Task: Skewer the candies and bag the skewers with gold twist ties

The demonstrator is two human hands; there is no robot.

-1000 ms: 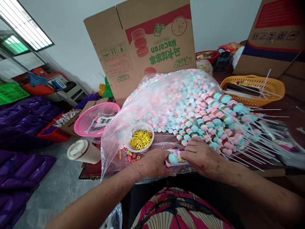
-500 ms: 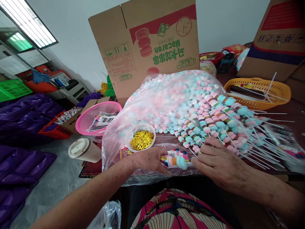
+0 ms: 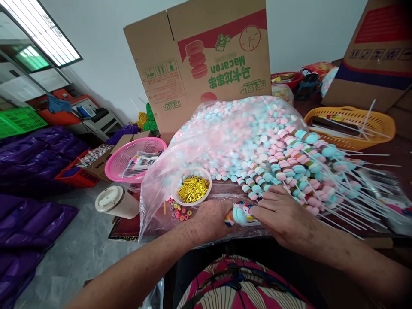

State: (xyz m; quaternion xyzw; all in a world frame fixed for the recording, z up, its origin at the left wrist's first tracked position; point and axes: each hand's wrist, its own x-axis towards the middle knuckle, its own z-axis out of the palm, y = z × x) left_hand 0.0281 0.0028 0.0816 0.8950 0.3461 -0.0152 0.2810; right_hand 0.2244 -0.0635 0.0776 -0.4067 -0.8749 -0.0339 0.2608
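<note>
My left hand [image 3: 214, 216] is curled around one end of a small printed packet [image 3: 240, 213] with pink and blue candy in it. My right hand [image 3: 283, 214] meets it from the right, fingers pressed on the packet's other end. Both hands rest on the table edge in front of a big clear bag of pink and blue candies [image 3: 238, 133]. Several finished candy skewers [image 3: 305, 167] lie fanned out just beyond my right hand, their white sticks pointing right.
A small white bowl of gold twist ties [image 3: 191, 187] and loose ring candies [image 3: 180, 212] sit left of my hands. A lidded cup [image 3: 116, 201], pink basket [image 3: 135, 156], yellow basket [image 3: 350, 122] and an open cardboard box [image 3: 202, 64] surround the work spot.
My right hand drew back to the right from the packet half a second ago and has come back onto it. The left hand has kept its hold throughout.
</note>
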